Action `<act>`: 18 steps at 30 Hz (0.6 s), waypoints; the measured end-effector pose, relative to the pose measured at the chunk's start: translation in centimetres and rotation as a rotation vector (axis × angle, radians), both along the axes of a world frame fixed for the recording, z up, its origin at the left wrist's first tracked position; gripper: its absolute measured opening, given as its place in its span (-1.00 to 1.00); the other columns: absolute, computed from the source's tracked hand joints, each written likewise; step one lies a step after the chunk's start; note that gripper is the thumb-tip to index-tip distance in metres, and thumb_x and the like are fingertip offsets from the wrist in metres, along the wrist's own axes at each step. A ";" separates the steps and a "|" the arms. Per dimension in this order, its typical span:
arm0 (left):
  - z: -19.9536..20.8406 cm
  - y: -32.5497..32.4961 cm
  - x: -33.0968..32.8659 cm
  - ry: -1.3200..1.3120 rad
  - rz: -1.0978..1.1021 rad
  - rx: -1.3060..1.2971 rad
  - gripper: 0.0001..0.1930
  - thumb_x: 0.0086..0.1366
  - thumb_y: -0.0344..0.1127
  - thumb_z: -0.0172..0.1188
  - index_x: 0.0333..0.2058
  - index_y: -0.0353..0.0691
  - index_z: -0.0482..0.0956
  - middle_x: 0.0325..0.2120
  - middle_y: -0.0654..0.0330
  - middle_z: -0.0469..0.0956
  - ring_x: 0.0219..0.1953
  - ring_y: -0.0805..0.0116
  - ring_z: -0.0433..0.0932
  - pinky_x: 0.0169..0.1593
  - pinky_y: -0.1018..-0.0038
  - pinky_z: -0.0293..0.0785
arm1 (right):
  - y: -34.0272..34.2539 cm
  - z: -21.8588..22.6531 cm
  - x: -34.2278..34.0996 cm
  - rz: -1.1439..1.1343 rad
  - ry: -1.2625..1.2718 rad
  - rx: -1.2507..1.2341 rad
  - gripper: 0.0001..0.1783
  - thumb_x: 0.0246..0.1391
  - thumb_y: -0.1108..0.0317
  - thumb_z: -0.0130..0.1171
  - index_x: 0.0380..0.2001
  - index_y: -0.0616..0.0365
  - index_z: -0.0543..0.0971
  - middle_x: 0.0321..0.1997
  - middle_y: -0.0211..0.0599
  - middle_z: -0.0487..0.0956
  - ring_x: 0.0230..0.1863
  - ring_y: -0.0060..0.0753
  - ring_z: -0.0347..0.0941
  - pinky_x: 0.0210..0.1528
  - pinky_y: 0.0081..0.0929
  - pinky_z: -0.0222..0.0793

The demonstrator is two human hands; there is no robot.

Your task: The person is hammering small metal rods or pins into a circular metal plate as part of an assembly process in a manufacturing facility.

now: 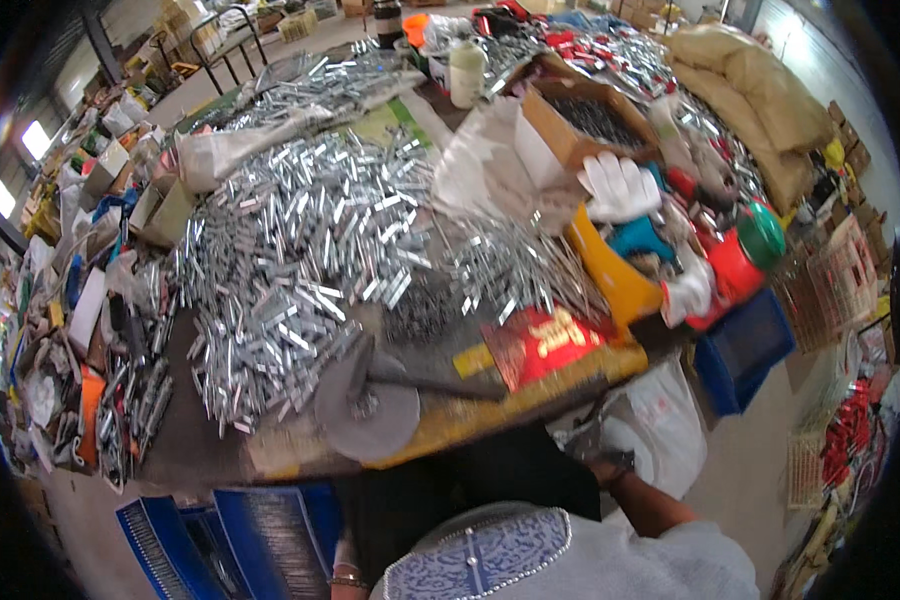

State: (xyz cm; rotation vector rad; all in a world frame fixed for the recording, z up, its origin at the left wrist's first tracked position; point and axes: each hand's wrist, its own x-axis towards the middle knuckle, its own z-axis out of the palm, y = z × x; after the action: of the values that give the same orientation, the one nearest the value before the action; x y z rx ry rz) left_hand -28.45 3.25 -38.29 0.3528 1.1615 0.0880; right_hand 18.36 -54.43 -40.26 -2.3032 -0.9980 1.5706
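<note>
At the lower right, my right hand (602, 466) reaches down below the table edge beside a white plastic bag (660, 430). A dark grey shape lies by its fingers, which are too blurred to read. My left hand (346, 556) is low at the bottom, with a bracelet at the wrist, next to blue bins (270, 530) holding metal pieces. Its fingers are hidden. Above, on the table, a large heap of shiny metal pieces (310, 230) spreads out. A grey tool with a round disc (372, 412) lies at the near edge.
Right of the heap are a red packet (542, 345), a yellow-orange holder (615, 275), a white glove (618, 188) and a red jar with a green lid (745, 255). An open cardboard box (580, 125) stands behind. A blue crate (745, 350) sits beyond the table's right side.
</note>
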 end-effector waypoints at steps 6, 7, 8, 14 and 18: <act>26.1 -8.5 14.0 0.487 -0.345 1.481 -0.62 0.64 -0.24 0.00 0.11 -0.49 0.57 -0.04 -0.04 0.67 0.00 0.13 0.61 0.19 0.31 0.49 | 8.4 24.0 6.2 -0.377 0.081 0.041 -0.68 0.32 0.29 0.12 -0.03 0.25 0.67 -0.24 -0.13 0.75 -0.31 -0.31 0.72 -0.29 -0.34 0.64; 28.7 -8.9 15.4 0.384 -0.191 1.458 -0.67 0.63 -0.31 0.01 0.10 -0.46 0.60 -0.05 0.03 0.68 -0.06 0.23 0.63 0.10 0.34 0.54 | 9.9 28.7 6.6 -0.200 0.006 0.014 -0.74 0.31 0.38 0.11 -0.06 0.28 0.67 -0.34 -0.23 0.74 -0.40 -0.43 0.70 -0.37 -0.43 0.62; 29.9 -9.2 15.6 0.343 -0.085 1.558 -0.70 0.62 -0.34 0.01 0.08 -0.41 0.64 -0.06 0.07 0.69 -0.10 0.33 0.64 0.02 0.40 0.56 | 12.4 35.0 6.2 -0.210 0.057 0.116 -0.76 0.29 0.42 0.12 -0.09 0.28 0.67 -0.38 -0.27 0.72 -0.43 -0.44 0.68 -0.37 -0.44 0.61; 33.8 -7.6 18.9 0.210 0.176 1.586 -0.81 0.53 -0.46 0.13 -0.05 -0.38 0.70 -0.16 0.11 0.73 -0.12 0.35 0.66 -0.06 0.43 0.60 | 24.4 44.9 8.0 -0.308 -0.754 0.949 -0.72 0.08 0.60 0.28 -0.10 0.21 0.66 -0.10 -0.03 0.70 -0.04 0.01 0.66 0.06 -0.20 0.59; 36.9 -4.7 22.8 0.280 -0.022 2.067 -0.86 0.32 -0.55 0.35 -0.16 -0.36 0.73 -0.18 0.02 0.73 -0.09 0.12 0.68 0.08 0.29 0.58 | 28.9 41.6 12.8 -0.292 -1.150 0.763 -0.51 0.04 0.68 0.26 0.07 0.14 0.55 0.09 0.02 0.62 0.15 0.20 0.57 0.18 -0.04 0.54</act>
State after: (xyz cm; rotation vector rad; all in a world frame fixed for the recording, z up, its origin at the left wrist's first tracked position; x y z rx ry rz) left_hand -5.68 -1.44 -1.39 2.2138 0.9269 1.2833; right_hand 31.18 -25.58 1.38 -2.4227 -1.0558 -0.3764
